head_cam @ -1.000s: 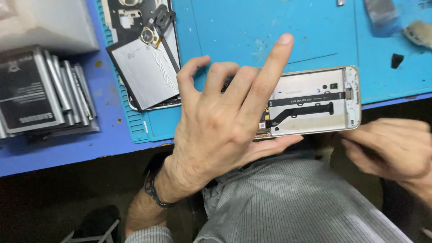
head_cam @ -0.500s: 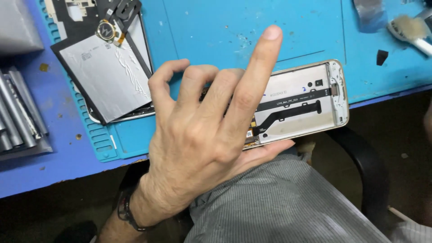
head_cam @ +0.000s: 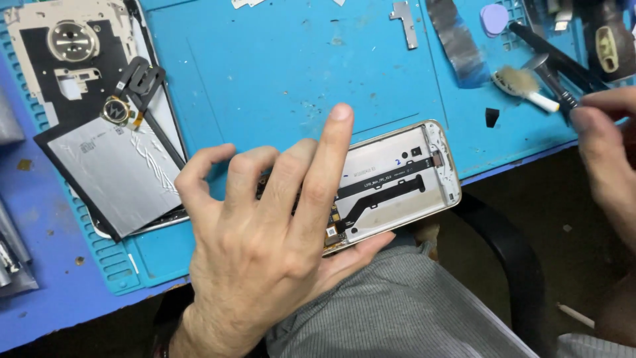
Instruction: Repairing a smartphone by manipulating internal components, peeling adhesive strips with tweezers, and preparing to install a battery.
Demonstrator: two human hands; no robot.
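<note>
My left hand [head_cam: 265, 232] holds an opened phone frame [head_cam: 397, 182] at the mat's front edge, thumb under it, index finger raised, the other fingers curled over its left part. The frame shows a white inner plate with a black flex cable. My right hand [head_cam: 606, 142] is at the right edge, its fingertips pinched on a thin dark tool [head_cam: 553, 56] that lies across the mat's top right corner. A small brush [head_cam: 523, 85] lies just left of that tool.
A blue work mat [head_cam: 278, 73] covers the blue table. At the left lie a flat battery [head_cam: 116, 172] and a phone back cover [head_cam: 79, 59] with a round gold ring. A metal bracket [head_cam: 404, 16], silver strip [head_cam: 457, 43] and lilac pick [head_cam: 493, 18] sit up top.
My right hand has left the phone frame and moved up right to the dark tool on the mat. The left hand keeps its hold on the frame. The view has shifted.
</note>
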